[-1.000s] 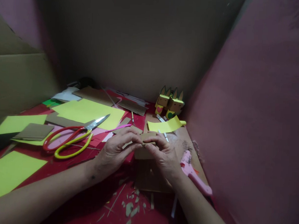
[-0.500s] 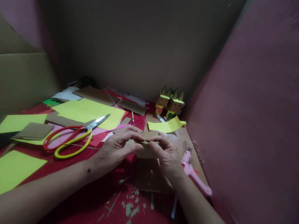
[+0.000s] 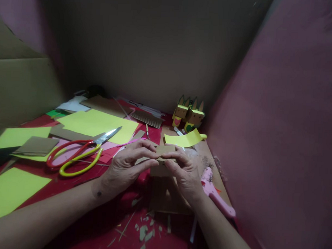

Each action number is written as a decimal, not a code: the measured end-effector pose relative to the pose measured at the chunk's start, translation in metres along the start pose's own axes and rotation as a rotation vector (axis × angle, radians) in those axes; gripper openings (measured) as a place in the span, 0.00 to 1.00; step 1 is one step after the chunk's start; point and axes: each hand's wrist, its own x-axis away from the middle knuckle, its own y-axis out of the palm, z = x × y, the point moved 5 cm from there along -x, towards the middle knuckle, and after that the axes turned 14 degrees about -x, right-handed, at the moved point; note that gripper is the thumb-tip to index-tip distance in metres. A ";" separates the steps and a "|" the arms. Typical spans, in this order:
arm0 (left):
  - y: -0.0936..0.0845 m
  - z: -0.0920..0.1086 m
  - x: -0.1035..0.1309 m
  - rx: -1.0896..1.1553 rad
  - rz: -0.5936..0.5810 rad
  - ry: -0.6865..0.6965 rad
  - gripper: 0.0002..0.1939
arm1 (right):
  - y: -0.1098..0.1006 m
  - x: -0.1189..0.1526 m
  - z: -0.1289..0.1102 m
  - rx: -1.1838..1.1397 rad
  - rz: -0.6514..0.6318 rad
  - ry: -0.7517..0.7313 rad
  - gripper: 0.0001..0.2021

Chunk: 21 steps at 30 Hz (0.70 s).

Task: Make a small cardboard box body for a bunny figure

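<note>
My left hand (image 3: 128,165) and my right hand (image 3: 183,172) meet over the red table (image 3: 102,224), both pinching a small brown cardboard piece (image 3: 165,150) between thumbs and fingertips. The piece is held a little above a larger flat cardboard sheet (image 3: 165,197). Fingers hide most of the small piece, so its shape is unclear. A pink glue gun (image 3: 215,193) lies just right of my right hand.
Red and yellow scissors (image 3: 80,152) lie left of my hands on yellow paper sheets (image 3: 97,124). Two small cardboard figures (image 3: 188,114) stand at the back by a yellow slip (image 3: 183,139). Cardboard walls (image 3: 277,124) close in right, back and left. Paper scraps (image 3: 147,231) litter the near edge.
My hands have kept pinching the small cardboard piece and have lifted it slightly; my fingers have shifted a little on it. Nothing else has moved.
</note>
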 end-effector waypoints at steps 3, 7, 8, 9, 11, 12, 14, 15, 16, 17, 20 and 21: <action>0.000 0.001 -0.001 -0.017 0.009 0.013 0.02 | -0.003 0.000 0.007 -0.020 0.006 0.033 0.04; 0.000 0.002 -0.001 -0.023 0.023 0.024 0.03 | -0.001 -0.001 0.007 -0.044 0.012 0.040 0.07; 0.000 0.003 -0.001 -0.022 0.021 0.025 0.03 | -0.001 -0.001 0.007 -0.048 0.017 0.039 0.09; 0.000 0.003 -0.001 -0.021 0.017 0.026 0.04 | 0.000 0.000 0.006 -0.051 0.025 0.039 0.10; 0.000 0.004 -0.001 -0.029 0.011 0.030 0.04 | 0.001 0.000 0.004 -0.059 0.046 0.041 0.10; 0.000 0.004 -0.001 -0.037 0.011 0.034 0.04 | 0.001 0.000 0.003 -0.060 0.055 0.042 0.09; 0.000 0.004 0.000 -0.047 0.016 0.053 0.04 | 0.001 0.000 0.003 -0.053 0.070 0.048 0.07; 0.000 0.004 0.000 -0.049 0.016 0.061 0.04 | 0.000 0.000 0.003 -0.046 0.077 0.051 0.06; 0.001 0.004 0.001 -0.049 0.014 0.067 0.04 | 0.000 0.000 0.004 -0.041 0.082 0.058 0.06; 0.001 0.004 0.001 -0.048 0.011 0.070 0.04 | 0.000 0.000 0.005 -0.041 0.083 0.067 0.06; 0.000 0.004 0.000 -0.061 -0.004 0.060 0.05 | -0.002 0.000 0.008 -0.062 0.076 0.076 0.06; -0.001 0.005 -0.001 -0.071 -0.007 0.054 0.06 | -0.002 -0.001 0.008 -0.067 0.074 0.070 0.05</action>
